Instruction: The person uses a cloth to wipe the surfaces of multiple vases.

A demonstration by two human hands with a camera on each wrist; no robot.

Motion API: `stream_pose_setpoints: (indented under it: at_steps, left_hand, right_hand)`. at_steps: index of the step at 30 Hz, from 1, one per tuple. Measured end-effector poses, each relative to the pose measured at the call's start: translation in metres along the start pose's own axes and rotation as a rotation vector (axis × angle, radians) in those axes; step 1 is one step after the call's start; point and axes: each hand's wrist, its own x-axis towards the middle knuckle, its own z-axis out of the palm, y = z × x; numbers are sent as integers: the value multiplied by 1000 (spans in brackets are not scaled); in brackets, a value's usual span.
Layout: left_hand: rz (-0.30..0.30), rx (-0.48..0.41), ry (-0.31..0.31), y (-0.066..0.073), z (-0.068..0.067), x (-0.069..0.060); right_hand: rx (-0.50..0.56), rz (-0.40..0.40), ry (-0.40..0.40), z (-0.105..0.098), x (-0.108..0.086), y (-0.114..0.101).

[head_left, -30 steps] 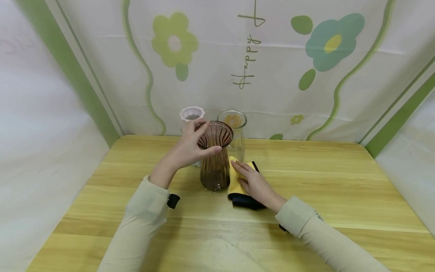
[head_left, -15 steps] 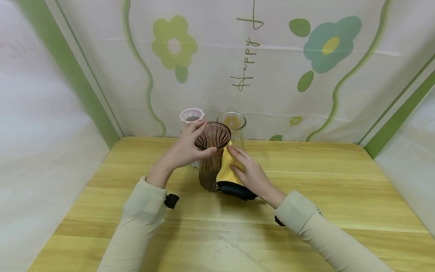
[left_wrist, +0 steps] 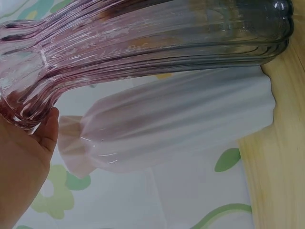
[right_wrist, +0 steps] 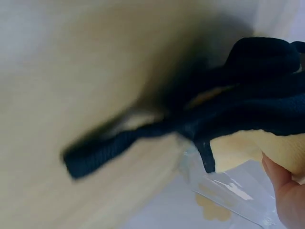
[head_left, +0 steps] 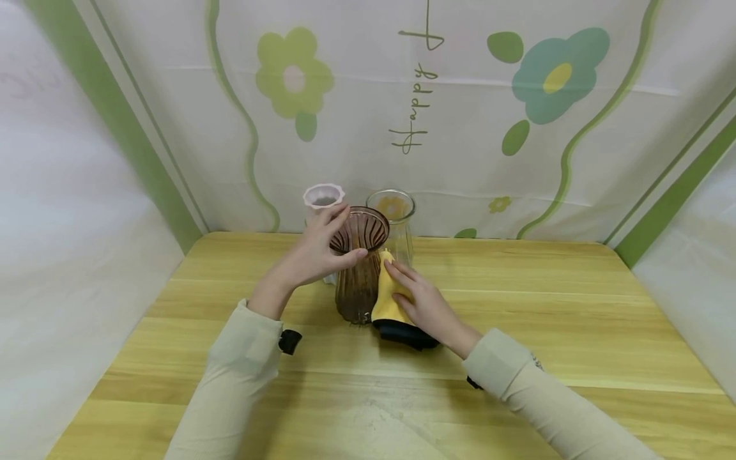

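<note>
A ribbed glass vase (head_left: 355, 281), mauve at its flared rim and smoky toward the base, stands upright on the table. My left hand (head_left: 313, 252) grips its rim between thumb and fingers. In the left wrist view the same ribbed vase (left_wrist: 157, 45) lies across the top of the picture, the hand at its mouth. My right hand (head_left: 425, 305) holds a yellow cloth (head_left: 386, 297) with a black side against the vase's right side. In the right wrist view, black folds of the cloth (right_wrist: 257, 109) fill the middle, and only part of the right hand (right_wrist: 290, 195) shows.
Close behind the ribbed vase stand a pale pink-white vase (head_left: 324, 197) with a scalloped rim, on the left, and a clear glass vase (head_left: 404, 239) on the right. A flower-printed curtain (head_left: 460, 160) hangs behind the wooden table (head_left: 546, 319).
My right hand has moved the cloth left onto the vase, up along its side, then slightly back down. The left hand keeps its grip on the rim; the vase has shifted slightly left.
</note>
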Motion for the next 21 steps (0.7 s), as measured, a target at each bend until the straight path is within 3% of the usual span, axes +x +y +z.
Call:
stream_pose_setpoints:
  at_steps: [4,11,21]
  left_hand:
    - [-11,31,2,1,0,0]
    - [-84,8,-13,3,1,-1]
    - [-69,29,12,2,-1,0]
  right_hand:
    - [-22,35,-48,5,-6,6]
    - [-65,43,-91,8,-12,12]
    - [1,1,-3,-3,2,-1]
